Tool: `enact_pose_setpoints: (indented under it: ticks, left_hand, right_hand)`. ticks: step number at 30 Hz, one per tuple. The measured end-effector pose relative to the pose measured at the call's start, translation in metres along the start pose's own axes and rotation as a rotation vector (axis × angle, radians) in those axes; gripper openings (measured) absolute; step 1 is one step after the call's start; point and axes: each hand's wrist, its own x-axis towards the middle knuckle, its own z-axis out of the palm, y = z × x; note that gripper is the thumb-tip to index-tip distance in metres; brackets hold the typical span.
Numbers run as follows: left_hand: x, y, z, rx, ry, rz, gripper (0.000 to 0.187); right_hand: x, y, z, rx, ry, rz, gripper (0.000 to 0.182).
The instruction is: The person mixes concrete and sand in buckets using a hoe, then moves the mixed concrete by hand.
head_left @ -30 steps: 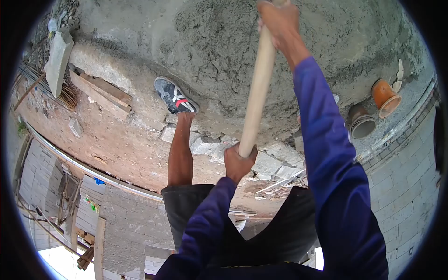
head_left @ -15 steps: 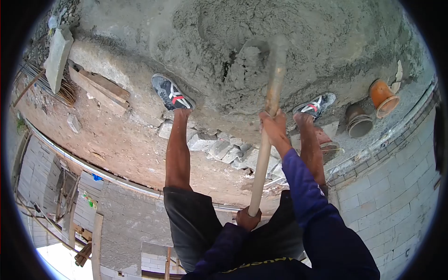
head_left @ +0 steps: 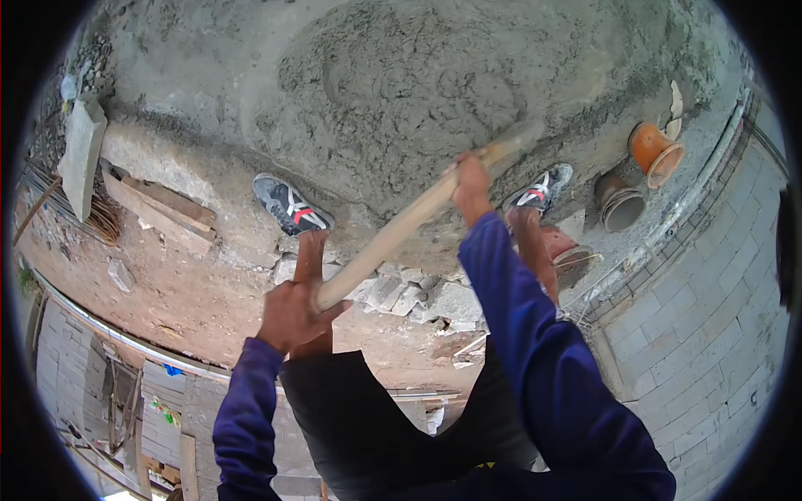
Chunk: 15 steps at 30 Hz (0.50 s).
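Observation:
A long-handled hoe slants across the middle of the view, its wooden handle running from lower left to upper right. My left hand is closed around the butt end, in front of my left shin. Farther up, my right hand grips the handle close to the hoe's head. The head is blurred against the grey mortar, and its blade cannot be made out. Wet, lumpy mortar spreads over the ground ahead of my feet, with a shallow hollow on its left side.
My shoes stand at the mortar's near edge. Broken stones line the ground between my legs. At right lie an orange clay pot and a grey bucket. A concrete slab, boards and metal rods lie at left. A block wall rises at right.
The hoe has swung from near upright to a slant. My left hand has moved left and forward with the butt end; my right hand has shifted slightly forward and left. The blade is no longer distinct.

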Motion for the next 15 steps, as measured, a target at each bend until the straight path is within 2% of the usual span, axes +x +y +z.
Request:
enact_pose_setpoints:
  ticks: [1,3,5,7,10,11,12,14,15]
  left_hand:
    - [-0.010,-0.026,-0.002,0.065,0.100,0.072,0.044]
    - [-0.028,-0.068,-0.008,0.155,0.107,0.034,0.034]
    - [-0.055,-0.103,0.000,0.147,0.134,0.074,0.023]
    - [-0.101,-0.097,0.004,0.099,0.130,0.091,0.020]
    - [-0.186,-0.028,0.013,0.008,0.150,0.049,0.022]
    - [-0.203,-0.004,0.022,0.016,0.166,0.036,0.024]
    - [-0.212,0.025,0.028,0.047,0.140,-0.064,0.022]
    - [-0.186,0.078,0.056,0.081,0.188,-0.200,0.022]
    - [-0.155,0.105,0.071,0.089,0.267,-0.167,0.018]
  right_hand:
    - [-0.040,0.017,0.014,0.095,0.079,0.051,0.023]
    - [-0.096,0.028,0.030,0.156,0.161,0.146,0.023]
    - [-0.140,0.031,0.023,0.140,0.141,0.069,0.024]
    - [-0.198,0.004,0.007,0.158,0.142,0.091,0.022]
    - [-0.245,-0.026,-0.029,0.116,0.140,0.134,0.021]
    - [-0.241,-0.035,-0.033,0.136,0.131,0.124,0.021]
    - [-0.230,-0.041,-0.037,0.088,0.143,0.203,0.020]
    - [-0.172,-0.040,-0.044,0.002,0.127,0.333,0.017]
    - [-0.126,-0.037,-0.047,-0.034,0.101,0.380,0.016]
